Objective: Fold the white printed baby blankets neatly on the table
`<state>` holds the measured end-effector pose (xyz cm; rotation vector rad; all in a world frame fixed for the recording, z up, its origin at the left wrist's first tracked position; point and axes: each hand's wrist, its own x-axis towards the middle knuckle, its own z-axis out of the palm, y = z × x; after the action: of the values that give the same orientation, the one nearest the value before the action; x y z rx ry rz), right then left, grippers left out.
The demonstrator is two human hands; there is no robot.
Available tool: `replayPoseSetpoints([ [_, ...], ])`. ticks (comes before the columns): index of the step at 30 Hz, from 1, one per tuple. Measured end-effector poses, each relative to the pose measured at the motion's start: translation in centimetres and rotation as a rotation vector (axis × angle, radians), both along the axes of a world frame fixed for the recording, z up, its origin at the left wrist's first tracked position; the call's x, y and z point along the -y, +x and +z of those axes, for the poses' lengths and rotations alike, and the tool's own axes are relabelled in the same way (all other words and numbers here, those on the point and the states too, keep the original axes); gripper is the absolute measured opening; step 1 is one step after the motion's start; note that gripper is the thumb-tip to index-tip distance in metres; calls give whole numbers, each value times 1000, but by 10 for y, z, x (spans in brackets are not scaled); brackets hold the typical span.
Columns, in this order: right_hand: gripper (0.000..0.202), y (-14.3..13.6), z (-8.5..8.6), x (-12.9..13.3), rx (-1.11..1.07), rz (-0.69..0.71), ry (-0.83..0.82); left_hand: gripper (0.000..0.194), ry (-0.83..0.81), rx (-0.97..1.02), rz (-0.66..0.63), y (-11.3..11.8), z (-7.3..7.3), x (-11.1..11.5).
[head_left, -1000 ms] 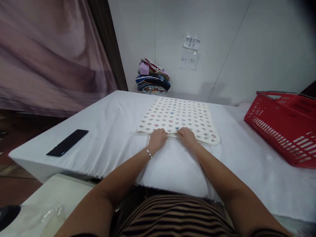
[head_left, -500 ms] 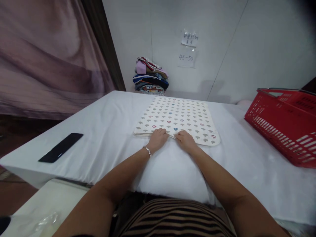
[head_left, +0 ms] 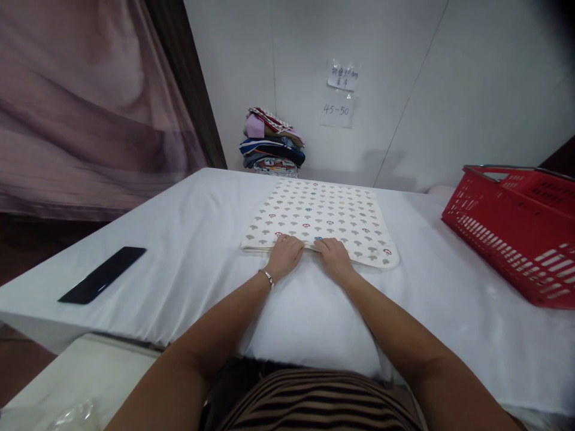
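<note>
A white cloth [head_left: 327,209] with small grey, red and blue prints lies folded on the white-covered table [head_left: 188,239]. My left hand [head_left: 286,254] rests on its near edge, left of the middle, fingers together and curled over the fold; a silver bracelet is on that wrist. Close beside it, my right hand [head_left: 333,254] lies on the same edge with its fingers fairly flat on the fabric. A small gap separates the two hands. Both thumbs are mostly hidden.
At the right stands a red plastic basket [head_left: 503,227]. Folded fabrics [head_left: 274,146] are stacked at the back by the wall. A flat black object [head_left: 103,275] lies at the left. Two paper notes [head_left: 336,112] hang on the wall, and a pink curtain [head_left: 90,108] is on the left.
The right hand's fingers have flattened from a pinch onto the cloth's near edge. My left hand stays on the fold. The view has shifted slightly.
</note>
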<state>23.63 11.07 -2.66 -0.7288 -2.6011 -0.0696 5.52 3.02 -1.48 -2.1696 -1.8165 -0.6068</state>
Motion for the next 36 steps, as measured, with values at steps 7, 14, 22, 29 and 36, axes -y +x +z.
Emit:
replayPoseSetpoints([
  [7,24,1,-1,-3,62,14,30,22,26,-27,-38,0,0,2],
  [14,24,-2,-1,-1,92,23,32,21,21,-23,-31,1,1,2],
  [22,22,-9,19,-11,176,-65,-17,22,48,-44,18,5,9,6],
  [29,14,-11,17,-14,149,-151,-85,21,-100,-168,-18,17,-4,5],
  [36,16,-10,17,-12,169,-126,-64,20,-156,-193,-14,19,-10,-12],
])
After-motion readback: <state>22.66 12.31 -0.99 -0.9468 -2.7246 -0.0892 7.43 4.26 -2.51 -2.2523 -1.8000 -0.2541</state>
